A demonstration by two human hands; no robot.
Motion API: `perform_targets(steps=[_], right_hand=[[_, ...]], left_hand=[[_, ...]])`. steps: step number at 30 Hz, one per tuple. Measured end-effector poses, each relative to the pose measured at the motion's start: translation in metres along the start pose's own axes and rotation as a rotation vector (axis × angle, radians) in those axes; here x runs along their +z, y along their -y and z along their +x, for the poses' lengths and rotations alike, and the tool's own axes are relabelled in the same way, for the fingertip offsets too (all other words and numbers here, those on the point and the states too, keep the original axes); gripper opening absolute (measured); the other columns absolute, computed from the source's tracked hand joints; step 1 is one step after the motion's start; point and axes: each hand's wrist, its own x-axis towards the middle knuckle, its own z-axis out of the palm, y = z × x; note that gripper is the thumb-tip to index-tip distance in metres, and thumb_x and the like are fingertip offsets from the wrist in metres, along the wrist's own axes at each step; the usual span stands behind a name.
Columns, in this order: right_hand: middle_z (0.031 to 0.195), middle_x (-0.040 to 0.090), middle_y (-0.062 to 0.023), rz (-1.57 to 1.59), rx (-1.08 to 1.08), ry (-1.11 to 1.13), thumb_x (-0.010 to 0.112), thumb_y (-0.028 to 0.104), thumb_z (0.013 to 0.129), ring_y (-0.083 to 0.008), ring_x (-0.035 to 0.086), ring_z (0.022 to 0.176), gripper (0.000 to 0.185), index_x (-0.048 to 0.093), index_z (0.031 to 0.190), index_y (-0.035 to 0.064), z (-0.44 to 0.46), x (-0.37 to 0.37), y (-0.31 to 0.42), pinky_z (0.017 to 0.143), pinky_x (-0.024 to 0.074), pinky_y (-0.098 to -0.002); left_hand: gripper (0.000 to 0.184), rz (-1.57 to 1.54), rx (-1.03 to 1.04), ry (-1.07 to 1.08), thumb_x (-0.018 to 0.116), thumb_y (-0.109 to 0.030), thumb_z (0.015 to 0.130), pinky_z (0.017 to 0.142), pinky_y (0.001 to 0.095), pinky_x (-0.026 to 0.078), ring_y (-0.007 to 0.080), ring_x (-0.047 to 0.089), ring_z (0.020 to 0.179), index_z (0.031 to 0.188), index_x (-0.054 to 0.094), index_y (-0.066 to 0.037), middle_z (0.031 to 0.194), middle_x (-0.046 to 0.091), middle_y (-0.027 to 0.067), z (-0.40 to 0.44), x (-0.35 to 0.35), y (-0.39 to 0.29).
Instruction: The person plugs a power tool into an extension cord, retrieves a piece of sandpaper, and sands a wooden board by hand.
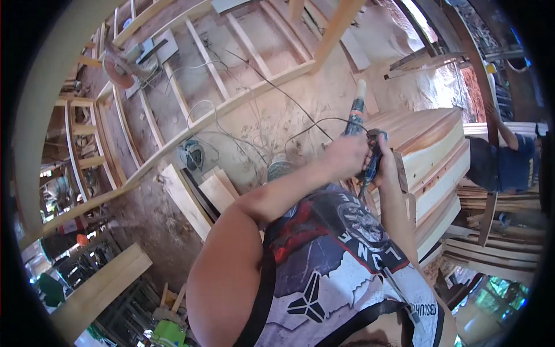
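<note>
printed shirt [332, 254] is nearest to the camera. beyond it, left hand [348, 156] and right hand [387, 166] are both closed, with fingers curled onto one dark tool [374, 156]; its exact kind i cannot tell. this tool is beside stacked boards [433, 159], near a slatted wooden frame [292, 75].

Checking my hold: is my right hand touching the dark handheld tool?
Touching: the head view shows the right hand against the dark handheld tool, thumb along its side.
</note>
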Motion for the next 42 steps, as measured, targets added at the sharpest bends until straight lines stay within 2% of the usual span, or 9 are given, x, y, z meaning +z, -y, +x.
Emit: perform_targets(steps=[2, 6, 12, 20, 28, 32, 35, 37, 42], right_hand=[[0.072, 0.057, 0.0001, -0.030, -0.059, -0.236, 0.066, 0.035, 0.094, -0.0130, 0.055, 0.055, 0.024, 0.058, 0.095, 0.0129, -0.005, 0.040, -0.016, 0.049, 0.0459, -0.0275], [0.077, 0.060, -0.0010, -0.095, 0.034, -0.025, 0.067, 0.015, 0.091, -0.0133, 0.057, 0.061, 0.011, 0.059, 0.098, 0.0099, -0.016, 0.017, -0.034, 0.053, 0.0477, -0.0272], [0.076, 0.064, -0.0114, 0.056, -0.242, -0.147, 0.069, -0.006, 0.071, -0.0216, 0.065, 0.067, 0.043, 0.053, 0.110, 0.0043, -0.095, 0.031, -0.032, 0.065, 0.0543, -0.0342], [0.079, 0.061, -0.0096, 0.481, -0.662, -0.030, 0.066, -0.002, 0.078, -0.0239, 0.066, 0.072, 0.041, 0.051, 0.115, 0.0052, -0.141, 0.030, -0.044, 0.077, 0.0582, -0.0467], [0.073, 0.046, 0.0007, 0.797, -0.763, 0.066, 0.058, -0.001, 0.086, -0.0134, 0.046, 0.064, 0.033, 0.050, 0.112, 0.0177, -0.181, 0.023, -0.070, 0.063, 0.0411, -0.0328], [0.076, 0.049, -0.0006, 0.741, -0.868, -0.074, 0.057, -0.001, 0.088, -0.0132, 0.048, 0.063, 0.034, 0.050, 0.116, 0.0180, -0.213, 0.027, -0.077, 0.060, 0.0452, -0.0346], [0.076, 0.050, 0.0010, 0.665, -0.998, -0.378, 0.057, 0.000, 0.087, -0.0119, 0.051, 0.062, 0.031, 0.049, 0.115, 0.0131, -0.219, 0.027, -0.070, 0.058, 0.0516, -0.0317], [0.076, 0.053, 0.0017, 0.710, -1.110, -0.331, 0.057, 0.006, 0.094, -0.0104, 0.051, 0.061, 0.021, 0.051, 0.113, 0.0125, -0.220, 0.013, -0.062, 0.055, 0.0498, -0.0303], [0.072, 0.056, -0.0008, 0.797, -1.211, -0.630, 0.055, 0.020, 0.100, -0.0130, 0.056, 0.063, 0.018, 0.055, 0.086, 0.0087, -0.253, 0.019, -0.022, 0.056, 0.0520, -0.0259]], left_hand=[[0.013, 0.036, 0.221, 0.038, 0.059, -0.012, 0.082, 0.071, 0.0422, 0.054, 0.0321, 0.064, 0.081, 0.075, 0.064, -0.002, 0.086, 0.059, 0.0156, -0.022, 0.011, 0.004], [0.013, -0.160, 0.224, 0.162, 0.059, -0.012, 0.081, 0.072, 0.0426, 0.054, 0.0330, 0.064, 0.081, 0.078, 0.063, 0.000, 0.084, 0.057, 0.0149, -0.057, 0.002, -0.016], [0.023, -0.146, 0.265, 0.331, 0.065, -0.014, 0.087, 0.077, 0.0441, 0.052, 0.0360, 0.064, 0.086, 0.104, 0.069, 0.000, 0.095, 0.064, 0.0181, -0.068, -0.038, -0.015], [0.018, -0.132, 0.365, 0.288, 0.073, -0.014, 0.078, 0.073, 0.0441, 0.050, 0.0361, 0.064, 0.083, 0.087, 0.064, -0.001, 0.088, 0.064, 0.0172, -0.055, -0.054, 0.032], [0.018, 0.520, -0.088, 0.357, 0.064, -0.020, 0.077, 0.081, 0.0491, 0.048, 0.0358, 0.064, 0.087, 0.070, 0.065, -0.003, 0.076, 0.066, 0.0154, -0.023, -0.130, 0.088], [0.023, 0.657, -0.107, 0.309, 0.057, -0.023, 0.080, 0.091, 0.0530, 0.044, 0.0347, 0.064, 0.096, 0.075, 0.071, -0.006, 0.085, 0.070, 0.0139, -0.020, -0.141, 0.186], [0.022, 0.728, -0.054, 0.273, 0.061, -0.022, 0.083, 0.084, 0.0509, 0.049, 0.0385, 0.066, 0.087, 0.081, 0.071, -0.002, 0.088, 0.070, 0.0189, -0.008, -0.166, 0.221], [0.022, 0.731, -0.086, 0.279, 0.059, -0.021, 0.083, 0.082, 0.0513, 0.050, 0.0395, 0.066, 0.086, 0.082, 0.071, -0.002, 0.089, 0.070, 0.0192, 0.001, -0.182, 0.245], [0.023, 0.608, -0.289, 0.402, 0.056, -0.015, 0.080, 0.077, 0.0500, 0.055, 0.0398, 0.069, 0.088, 0.090, 0.073, -0.003, 0.099, 0.070, 0.0195, 0.024, -0.209, 0.281]])
